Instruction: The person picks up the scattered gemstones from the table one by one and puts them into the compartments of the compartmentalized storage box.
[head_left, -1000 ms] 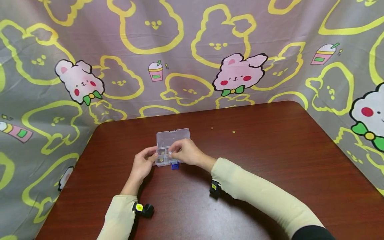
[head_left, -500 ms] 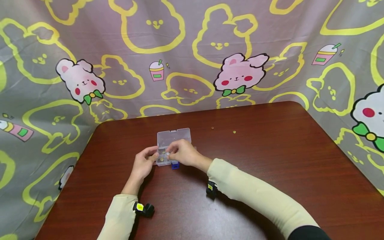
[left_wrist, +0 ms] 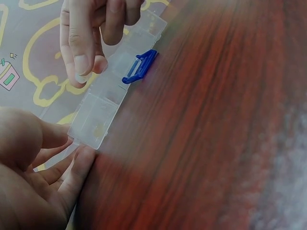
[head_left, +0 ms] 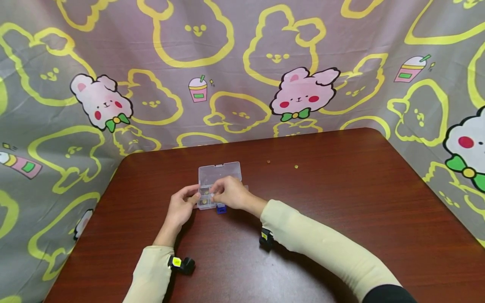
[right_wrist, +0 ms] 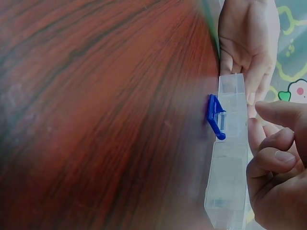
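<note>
A clear plastic compartment box (head_left: 204,206) with a blue latch (head_left: 221,209) rests on the table, its lid (head_left: 214,174) raised at the back. My left hand (head_left: 181,207) holds the box's left end, thumb at the upper edge and fingers along the side, as the left wrist view (left_wrist: 36,167) shows. Over the middle compartments is my right hand (head_left: 232,193), fingers curled and thumb near the index finger. A small pale, translucent piece (left_wrist: 81,78) shows at its fingertips. Small yellowish bits (head_left: 205,201) lie in the left compartments; the right ones are hidden by the hand.
Two tiny bits lie on the brown table (head_left: 341,202) behind and right of the box: a brownish one (head_left: 268,161) and a yellow one (head_left: 296,166). A patterned curtain (head_left: 235,75) hangs right behind the table edge.
My right hand has shifted slightly left over the box, then stayed nearly still. The left hand keeps its hold, and the box and lid stand as before.
</note>
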{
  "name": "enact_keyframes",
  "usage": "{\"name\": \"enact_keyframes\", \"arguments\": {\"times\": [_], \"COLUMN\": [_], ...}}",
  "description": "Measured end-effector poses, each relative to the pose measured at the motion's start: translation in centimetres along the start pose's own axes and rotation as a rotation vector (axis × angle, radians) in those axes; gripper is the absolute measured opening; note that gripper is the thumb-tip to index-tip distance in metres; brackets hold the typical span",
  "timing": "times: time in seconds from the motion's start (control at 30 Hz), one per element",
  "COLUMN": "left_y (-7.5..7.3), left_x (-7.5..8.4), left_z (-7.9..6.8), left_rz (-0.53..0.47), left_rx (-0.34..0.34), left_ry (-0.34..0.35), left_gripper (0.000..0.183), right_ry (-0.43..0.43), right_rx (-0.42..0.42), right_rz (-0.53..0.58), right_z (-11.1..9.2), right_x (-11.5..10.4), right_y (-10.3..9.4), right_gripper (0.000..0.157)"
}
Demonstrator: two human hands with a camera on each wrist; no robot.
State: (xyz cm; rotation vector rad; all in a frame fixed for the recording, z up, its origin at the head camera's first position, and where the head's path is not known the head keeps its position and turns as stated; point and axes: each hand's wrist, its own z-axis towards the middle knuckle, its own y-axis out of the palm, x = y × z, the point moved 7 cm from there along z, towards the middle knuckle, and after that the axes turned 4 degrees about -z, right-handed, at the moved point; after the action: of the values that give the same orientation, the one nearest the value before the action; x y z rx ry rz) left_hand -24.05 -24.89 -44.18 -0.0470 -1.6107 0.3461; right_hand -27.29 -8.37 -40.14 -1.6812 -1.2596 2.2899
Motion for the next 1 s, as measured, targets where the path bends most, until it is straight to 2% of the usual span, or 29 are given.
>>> {"name": "enact_keyframes", "arguments": {"times": [0.43, 0.77, 1.0], "left_y": [0.2, 0.2, -0.1], "left_x": [0.4, 0.3, 0.2], "left_z": [-0.1, -0.3, -0.3], "left_rz": [0.013, 0.016, 0.038], "left_rx": [-0.004, -0.009, -0.008], "left_ry": [0.010, 0.028, 0.024], "left_gripper": [0.031, 0.032, 0.033], "right_ry": [0.017, -0.036, -0.035], "right_rx": [-0.003, 0.048, 0.047], "right_rz": [0.006, -0.012, 0.004], "right_z": [-0.2, -1.0, -2.0], "right_x": [0.1, 0.8, 1.7], "right_y": [-0.7, -1.7, -2.7], "right_gripper": [0.012, 0.007, 0.008]}}
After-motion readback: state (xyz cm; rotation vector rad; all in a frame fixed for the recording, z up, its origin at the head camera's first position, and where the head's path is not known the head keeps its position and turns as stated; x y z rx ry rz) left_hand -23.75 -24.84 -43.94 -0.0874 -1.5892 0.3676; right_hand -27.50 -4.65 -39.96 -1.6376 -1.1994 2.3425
